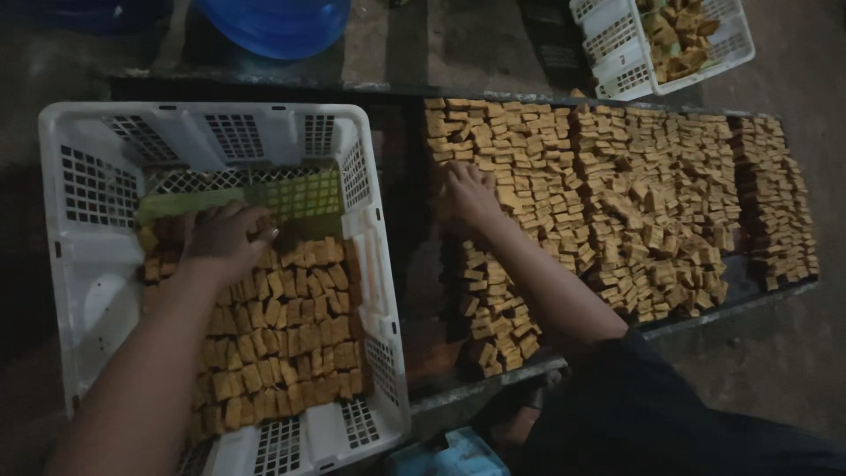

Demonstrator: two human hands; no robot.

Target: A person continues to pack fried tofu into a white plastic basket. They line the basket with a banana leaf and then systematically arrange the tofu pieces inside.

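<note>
My left hand [225, 236] rests palm down inside a white plastic crate [88, 176], fingers curled over small brown fried cubes [282, 335] packed in rows on its floor. A green liner [300, 194] shows at the crate's far end. My right hand [467, 192] reaches onto a long dark tray [405, 141], fingers bent over a cluster of the same brown cubes [617, 194] that cover most of it. Whether either hand grips cubes is hidden beneath the fingers.
A second white crate [617, 53] with brown cubes stands at the back right. A blue tub [278, 25] sits at the back. A blue object [449, 454] lies near the bottom, beside my dark clothing [652, 414]. The floor is grey concrete.
</note>
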